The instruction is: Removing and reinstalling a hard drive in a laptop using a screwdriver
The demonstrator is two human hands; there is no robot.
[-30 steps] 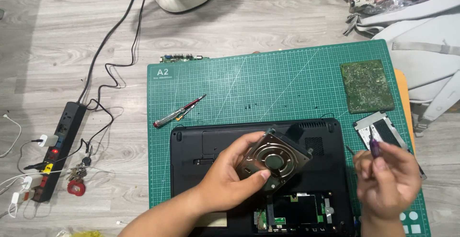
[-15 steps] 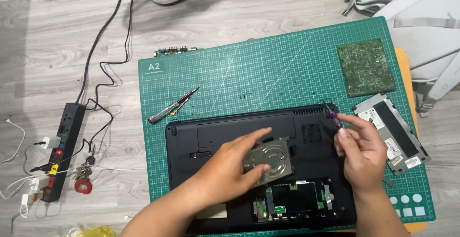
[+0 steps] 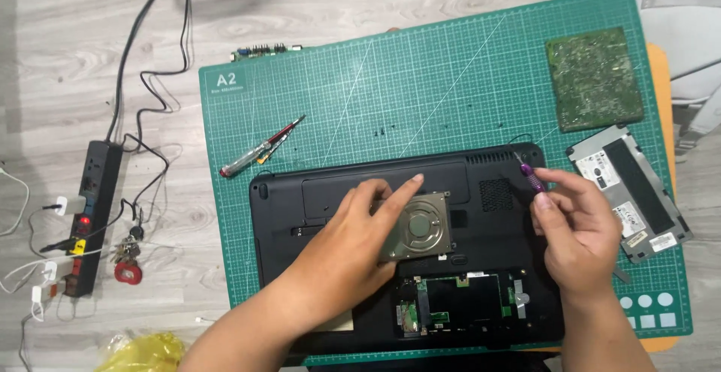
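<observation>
A grey wood-grain floor (image 3: 75, 56) carried a green cutting mat (image 3: 420, 71), and on the mat lay an upturned black laptop (image 3: 300, 214) with its base panels removed. The left hand (image 3: 353, 252) rested flat on a metal hard drive (image 3: 422, 228) sitting in the bay near the laptop's centre, fingers spread over the drive's 9 o'clock edge rather than closed around it. The right hand (image 3: 578, 229), at 3 o'clock of the drive, pinched a small purple-handled screwdriver (image 3: 530, 176), whose tip pointed toward the laptop's 1 o'clock corner.

The drive appeared rigid, compact and dense for its size, with smooth plated faces likely to slip under a light touch; it was judged shock-sensitive, best taken by its two long side edges and kept clear of the connector end.

A second screwdriver (image 3: 259, 149) lay at 10 o'clock of the laptop, a green circuit board (image 3: 595, 77) at 1 o'clock, a removed cover plate (image 3: 627, 184) at 3 o'clock, and a power strip (image 3: 90, 214) at 9 o'clock off the mat.

The left palm hid the drive's 9 o'clock side and any fixing there. The screwdriver tip was too small to make out, small dark specks on the mat could not be identified, and the laptop's near edge was cut off by the frame.
</observation>
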